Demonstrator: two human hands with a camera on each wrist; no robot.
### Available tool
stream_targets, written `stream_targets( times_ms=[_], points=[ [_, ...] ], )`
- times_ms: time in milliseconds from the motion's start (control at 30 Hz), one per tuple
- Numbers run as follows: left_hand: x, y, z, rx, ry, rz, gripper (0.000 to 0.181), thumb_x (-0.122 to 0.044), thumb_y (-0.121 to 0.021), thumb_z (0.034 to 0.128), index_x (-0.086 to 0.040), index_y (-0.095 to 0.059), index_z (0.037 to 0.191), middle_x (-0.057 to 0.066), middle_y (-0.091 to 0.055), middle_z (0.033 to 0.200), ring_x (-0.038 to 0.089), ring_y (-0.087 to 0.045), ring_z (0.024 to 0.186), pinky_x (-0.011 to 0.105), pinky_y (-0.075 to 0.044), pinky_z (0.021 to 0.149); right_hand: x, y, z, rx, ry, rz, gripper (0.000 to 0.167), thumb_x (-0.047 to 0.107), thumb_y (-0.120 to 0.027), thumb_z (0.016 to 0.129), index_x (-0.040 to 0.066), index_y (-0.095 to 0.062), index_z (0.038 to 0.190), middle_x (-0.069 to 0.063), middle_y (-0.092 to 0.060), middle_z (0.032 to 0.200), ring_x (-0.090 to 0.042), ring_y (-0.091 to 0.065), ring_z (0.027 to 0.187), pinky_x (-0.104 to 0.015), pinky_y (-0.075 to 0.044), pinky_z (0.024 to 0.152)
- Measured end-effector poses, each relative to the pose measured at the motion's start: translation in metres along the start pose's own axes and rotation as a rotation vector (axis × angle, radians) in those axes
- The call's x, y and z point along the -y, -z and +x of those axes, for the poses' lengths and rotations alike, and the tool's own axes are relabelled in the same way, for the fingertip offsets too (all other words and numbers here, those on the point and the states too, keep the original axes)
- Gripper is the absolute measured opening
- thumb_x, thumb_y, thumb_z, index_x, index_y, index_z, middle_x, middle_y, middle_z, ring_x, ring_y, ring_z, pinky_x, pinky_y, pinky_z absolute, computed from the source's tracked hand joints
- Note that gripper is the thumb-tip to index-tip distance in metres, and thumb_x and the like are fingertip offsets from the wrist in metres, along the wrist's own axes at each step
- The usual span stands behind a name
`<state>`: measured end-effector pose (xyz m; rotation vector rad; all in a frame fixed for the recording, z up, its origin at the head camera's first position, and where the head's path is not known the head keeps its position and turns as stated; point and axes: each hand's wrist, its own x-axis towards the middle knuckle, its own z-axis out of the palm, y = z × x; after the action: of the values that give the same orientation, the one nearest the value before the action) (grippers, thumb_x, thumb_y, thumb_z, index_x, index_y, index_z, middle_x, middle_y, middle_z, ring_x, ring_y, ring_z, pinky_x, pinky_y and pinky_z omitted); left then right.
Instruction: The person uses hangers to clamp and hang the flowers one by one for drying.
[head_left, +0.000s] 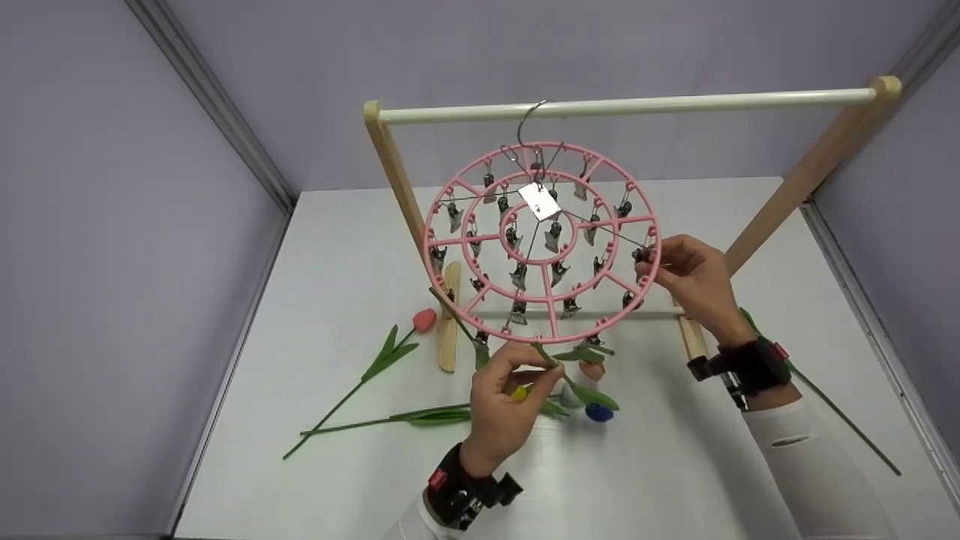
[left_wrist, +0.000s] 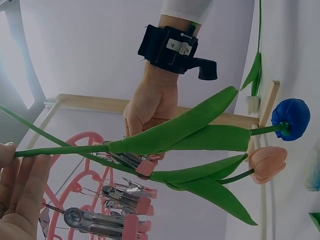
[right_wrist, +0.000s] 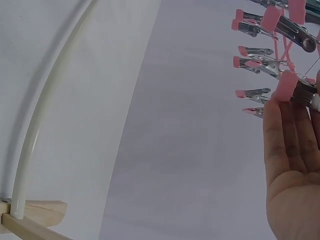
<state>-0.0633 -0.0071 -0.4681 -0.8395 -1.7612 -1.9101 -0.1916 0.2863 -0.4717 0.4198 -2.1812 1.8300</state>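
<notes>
My left hand (head_left: 506, 409) pinches the stem of an artificial blue tulip (left_wrist: 291, 119) between thumb and fingers. Its bloom points away from the hand, below the pink round clip hanger (head_left: 551, 319) in the head view. Beside it, a peach tulip (left_wrist: 268, 164) hangs with its stem at one of the hanger's clips. At the hanger's right rim, my right hand (head_left: 697, 289) grips a metal clip with pink tips (right_wrist: 286, 87). No stem shows in that clip. Part of the right thumb is cut off in the right wrist view.
The hanger hooks over the white rail (head_left: 637, 107) of a wooden rack. A red tulip (head_left: 424, 320) lies on the white table to the left. Yellow (head_left: 519, 392) and pale (head_left: 571, 396) blooms lie behind the left hand. Another flower stem (head_left: 844, 416) lies at the right.
</notes>
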Motion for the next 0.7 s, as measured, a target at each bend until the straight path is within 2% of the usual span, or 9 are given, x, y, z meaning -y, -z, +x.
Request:
stream_targets(
  times_ms=[200,400,600,700],
  points=[
    [0.000,-0.001,0.001,-0.002,-0.003,0.005,0.020,0.015,-0.072,0.0897,0.004,-0.064,0.103,0.023,-0.064,0.095,0.029,-0.074,0.089,0.035,-0.067,0.077,0.002,0.003,0.006,0.045,0.034,-0.016,0.035,-0.007,-0.079,0.089,-0.011,-0.067,0.122,0.009,-0.080,0.098,-0.004,-0.075,0.087,-0.016,-0.061,0.079],
    [0.002,-0.002,0.000,-0.006,-0.008,0.010,0.017,0.012,-0.073,0.0919,0.003,-0.064,0.103,0.023,-0.064,0.095,0.029,-0.073,0.090,0.035,-0.067,0.077,0.005,0.005,0.012,0.114,-0.003,-0.084,0.032,-0.008,-0.078,0.089,-0.007,-0.072,0.121,0.014,-0.078,0.098,-0.001,-0.075,0.088,-0.014,-0.061,0.081],
    [0.003,-0.002,0.000,-0.008,-0.016,0.015,0.016,0.011,-0.072,0.0928,0.002,-0.065,0.104,0.022,-0.065,0.096,0.029,-0.073,0.092,0.035,-0.067,0.077,0.008,0.008,0.017,0.206,-0.028,-0.115,0.037,-0.004,-0.078,0.091,-0.004,-0.072,0.128,0.019,-0.076,0.110,0.000,-0.076,0.092,-0.014,-0.061,0.084],
    [0.003,-0.003,0.000,-0.013,-0.012,0.016,0.018,0.013,-0.072,0.0917,0.002,-0.065,0.104,0.022,-0.065,0.096,0.029,-0.073,0.092,0.035,-0.067,0.077,0.009,0.009,0.020,0.249,-0.054,-0.141,0.033,0.002,-0.079,0.093,0.002,-0.075,0.125,0.017,-0.075,0.115,-0.001,-0.076,0.097,-0.014,-0.060,0.086]
  ],
)
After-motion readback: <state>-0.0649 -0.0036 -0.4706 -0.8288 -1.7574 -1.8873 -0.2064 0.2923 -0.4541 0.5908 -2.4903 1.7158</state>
